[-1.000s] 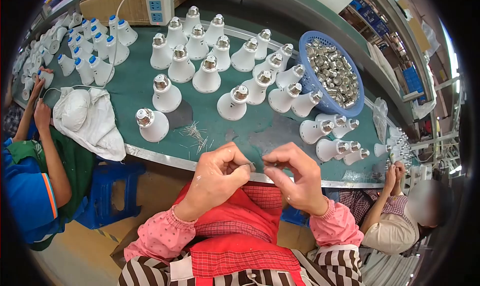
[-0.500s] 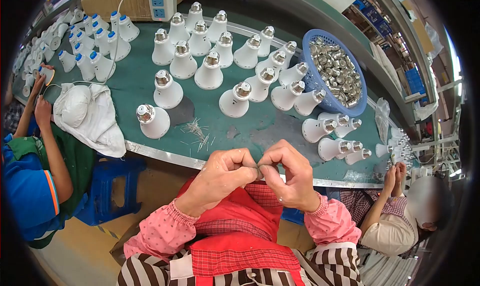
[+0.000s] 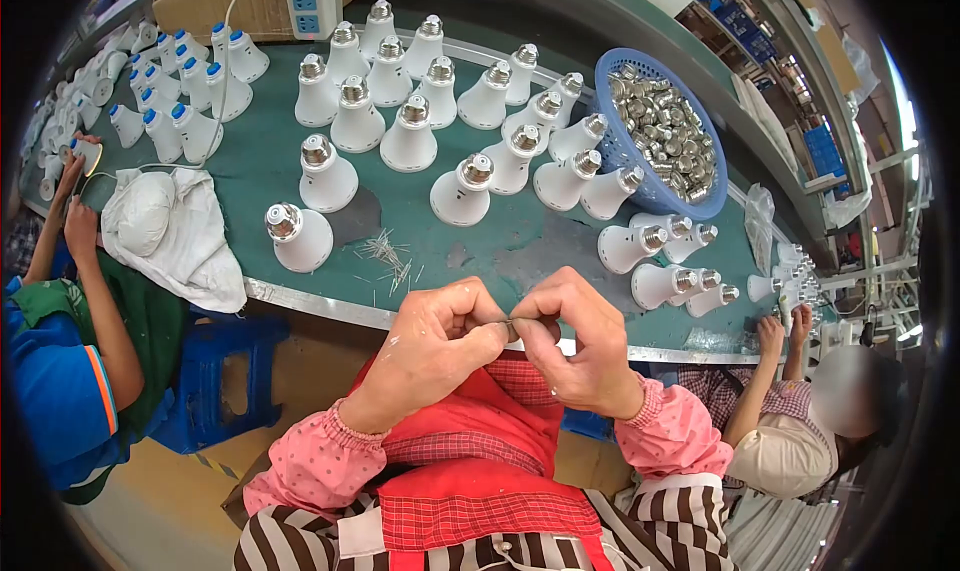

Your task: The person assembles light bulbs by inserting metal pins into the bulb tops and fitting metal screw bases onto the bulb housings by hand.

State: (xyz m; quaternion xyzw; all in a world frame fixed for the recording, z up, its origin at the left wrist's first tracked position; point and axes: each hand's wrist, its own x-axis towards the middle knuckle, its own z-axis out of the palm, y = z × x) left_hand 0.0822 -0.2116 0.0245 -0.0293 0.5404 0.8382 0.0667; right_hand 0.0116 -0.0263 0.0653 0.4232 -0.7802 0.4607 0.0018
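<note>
My left hand (image 3: 432,343) and my right hand (image 3: 575,343) meet in front of the red apron, fingertips almost touching. Both pinch a thin wire-like piece (image 3: 509,321); its exact kind is too small to make out. Just beyond my left hand, a loose pile of thin metal pins (image 3: 386,255) lies on the green table. White LED bulbs with silver screw caps stand beyond, the nearest being one bulb (image 3: 299,239) at the left and another bulb (image 3: 462,193) near the middle. More bulbs lie tilted at the right, including one bulb (image 3: 628,248).
A blue basket (image 3: 722,176) full of metal caps stands at the back right. Blue-tipped bulb housings (image 3: 195,131) and a white cloth (image 3: 170,233) sit at the left. A power strip (image 3: 305,3) stands at the back. Co-workers' hands work at both sides.
My hands stay pinched together and have shifted slightly up and left, with a little more of the thin piece showing between the fingertips. The whole view has shifted slightly.
</note>
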